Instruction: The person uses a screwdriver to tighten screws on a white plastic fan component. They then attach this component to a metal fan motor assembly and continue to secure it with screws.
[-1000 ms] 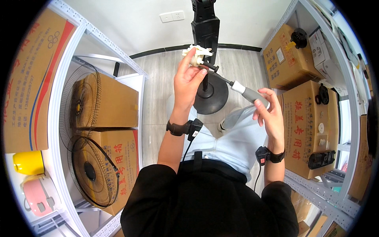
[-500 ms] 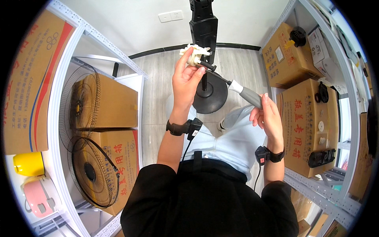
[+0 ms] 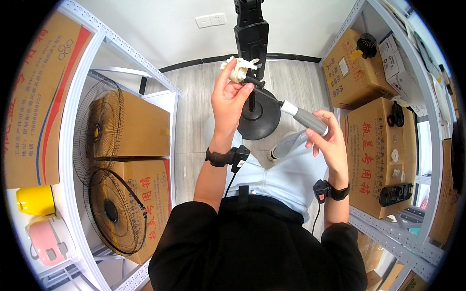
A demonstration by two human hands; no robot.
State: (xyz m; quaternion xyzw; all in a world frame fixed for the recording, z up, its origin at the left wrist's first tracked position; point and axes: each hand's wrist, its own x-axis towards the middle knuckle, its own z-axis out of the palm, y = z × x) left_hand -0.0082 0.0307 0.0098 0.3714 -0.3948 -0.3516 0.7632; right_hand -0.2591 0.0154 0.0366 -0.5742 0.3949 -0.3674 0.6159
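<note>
You had bright, even indoor light, soft and seemingly from overhead, with no harsh glare. Your left hand (image 3: 232,99) and right hand (image 3: 330,140) were sharply rendered and evenly lit. Just beyond your left hand, the round black base (image 3: 259,123) cast only a faint shadow on the pale floor (image 3: 194,97). Far out to either side of your hands, the shelf rails (image 3: 73,160) bowed strongly, and the rim fell to black.

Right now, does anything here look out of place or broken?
Nothing looks broken or spilled. The one odd sight: two bare wire fan guards lean against the cardboard boxes on the left shelf, off any fan. The left hand holds a small cream plastic part; the right hand grips a grey-handled screwdriver pointed at it.
</note>
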